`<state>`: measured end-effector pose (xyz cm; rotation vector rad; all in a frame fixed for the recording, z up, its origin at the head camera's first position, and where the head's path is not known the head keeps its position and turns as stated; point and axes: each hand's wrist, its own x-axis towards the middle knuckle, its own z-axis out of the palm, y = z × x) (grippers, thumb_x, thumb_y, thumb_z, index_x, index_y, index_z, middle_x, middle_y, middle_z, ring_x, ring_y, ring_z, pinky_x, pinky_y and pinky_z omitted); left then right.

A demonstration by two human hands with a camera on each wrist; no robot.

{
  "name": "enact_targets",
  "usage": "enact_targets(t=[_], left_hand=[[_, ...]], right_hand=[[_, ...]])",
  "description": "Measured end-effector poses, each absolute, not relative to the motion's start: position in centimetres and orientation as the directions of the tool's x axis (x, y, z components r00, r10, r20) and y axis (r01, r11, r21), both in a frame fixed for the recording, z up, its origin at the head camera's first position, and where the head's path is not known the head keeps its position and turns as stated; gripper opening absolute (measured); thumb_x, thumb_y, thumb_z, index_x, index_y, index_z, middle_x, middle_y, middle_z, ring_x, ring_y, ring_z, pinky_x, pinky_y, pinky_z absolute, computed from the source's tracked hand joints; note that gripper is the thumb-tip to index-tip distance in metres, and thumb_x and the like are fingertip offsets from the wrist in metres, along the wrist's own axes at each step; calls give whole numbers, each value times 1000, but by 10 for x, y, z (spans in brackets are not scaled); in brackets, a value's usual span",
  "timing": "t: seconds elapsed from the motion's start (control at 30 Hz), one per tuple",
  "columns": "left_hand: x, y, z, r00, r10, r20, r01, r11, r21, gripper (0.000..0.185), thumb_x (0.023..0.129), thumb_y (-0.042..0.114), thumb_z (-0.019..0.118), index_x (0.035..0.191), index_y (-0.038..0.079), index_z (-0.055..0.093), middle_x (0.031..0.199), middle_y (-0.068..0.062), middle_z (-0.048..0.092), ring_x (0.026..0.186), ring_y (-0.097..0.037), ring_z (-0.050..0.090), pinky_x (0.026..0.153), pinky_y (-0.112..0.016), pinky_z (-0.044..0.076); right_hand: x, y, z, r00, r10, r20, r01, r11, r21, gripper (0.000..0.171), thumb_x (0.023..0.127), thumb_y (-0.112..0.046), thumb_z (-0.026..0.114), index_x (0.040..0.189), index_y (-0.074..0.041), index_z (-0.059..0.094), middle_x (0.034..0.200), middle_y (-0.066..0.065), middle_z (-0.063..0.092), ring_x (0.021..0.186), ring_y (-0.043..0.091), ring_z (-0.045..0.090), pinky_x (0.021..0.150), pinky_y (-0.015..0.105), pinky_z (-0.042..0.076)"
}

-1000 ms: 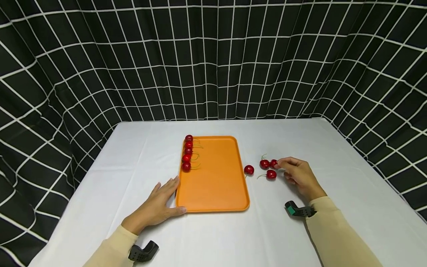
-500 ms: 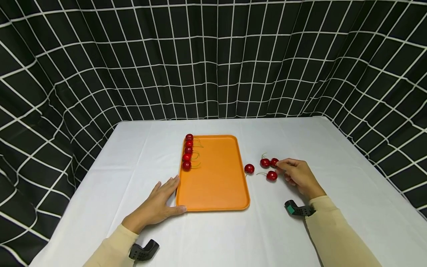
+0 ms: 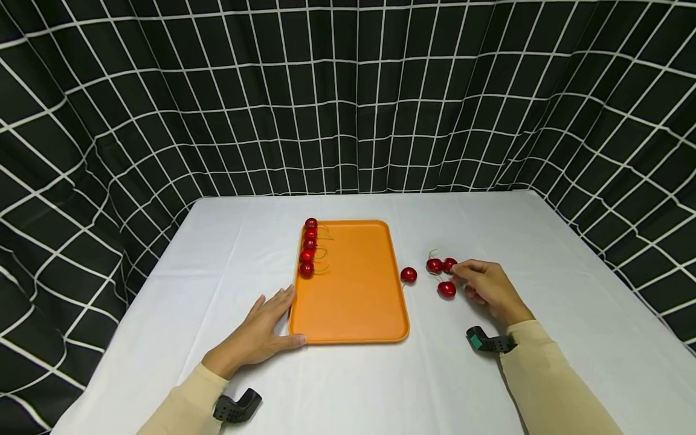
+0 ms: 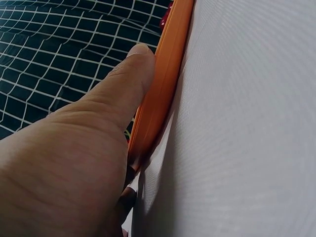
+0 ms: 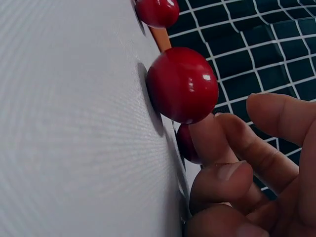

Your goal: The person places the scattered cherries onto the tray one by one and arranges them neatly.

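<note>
My left hand (image 3: pixel 258 331) lies with fingers extended against the left edge and near-left corner of an orange tray (image 3: pixel 353 308). In the left wrist view the thumb (image 4: pixel 131 79) touches the tray's rim (image 4: pixel 165 74). Several red cherries (image 3: pixel 307 255) with green stems line the tray's left side. My right hand (image 3: pixel 486 289) is at a group of cherries right of the tray, fingertips by the rear-right cherry (image 3: pixel 449 264). In the right wrist view a finger touches the nearer cherry (image 5: pixel 182 85); thumb and index are apart, with nothing visible between them.
Another cherry (image 3: pixel 408 275) lies just off the tray's right edge, and one (image 3: pixel 434 266) sits left of the rear-right one. White cloth (image 3: pixel 359 386) covers the table. Black curtains (image 3: pixel 348 109) with white grid lines surround it at the back and sides.
The near cherry by my right hand has shifted slightly toward me and turned, its stem now pointing away. My left hand and the tray stay in place.
</note>
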<state>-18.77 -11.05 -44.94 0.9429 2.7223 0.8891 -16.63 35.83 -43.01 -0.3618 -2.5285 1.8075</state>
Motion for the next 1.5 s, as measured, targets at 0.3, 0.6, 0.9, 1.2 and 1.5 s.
enact_targets(t=[0.3, 0.6, 0.9, 1.2, 1.5], left_hand=[[-188, -109, -449, -799, 598, 64, 518, 631, 577, 101, 79, 57, 72, 150, 0, 28, 157, -5, 22, 143, -25, 17, 115, -46, -2], [-187, -109, -449, -806, 590, 42, 500, 642, 581, 101, 79, 56, 72, 151, 1, 27, 157, -5, 21, 143, -23, 16, 115, -44, -3], [-187, -108, -449, -811, 583, 38, 492, 647, 582, 102, 79, 57, 72, 151, 1, 26, 157, -6, 21, 144, -23, 15, 115, -44, -4], [-186, -107, -448, -809, 588, 25, 491, 651, 579, 102, 79, 59, 70, 152, 3, 24, 157, -3, 19, 144, -20, 13, 115, -43, -4], [-188, -108, -448, -809, 588, 26, 496, 657, 568, 103, 79, 60, 70, 152, 3, 24, 157, -4, 19, 144, -21, 14, 115, -43, -3]], right_hand=[[-167, 360, -432, -972, 205, -115, 178, 321, -930, 41, 92, -31, 67, 107, 7, 64, 78, 5, 61, 55, 11, 48, 42, 22, 39], [-170, 356, -434, -967, 226, -114, 196, 384, -902, 31, 86, -26, 74, 99, 1, 64, 73, 3, 61, 47, 12, 45, 35, 23, 33], [-172, 360, -431, -967, 200, -157, 224, 382, -897, 32, 85, -17, 72, 111, 0, 61, 67, 3, 57, 49, 11, 44, 39, 24, 35], [-161, 384, -424, -974, 86, -208, 225, 400, -888, 40, 92, -18, 66, 121, 8, 59, 78, 7, 62, 59, 13, 52, 48, 26, 47], [-153, 394, -416, -951, -91, -296, 249, 343, -906, 32, 94, -17, 64, 108, 11, 60, 87, 13, 62, 63, 18, 58, 58, 29, 54]])
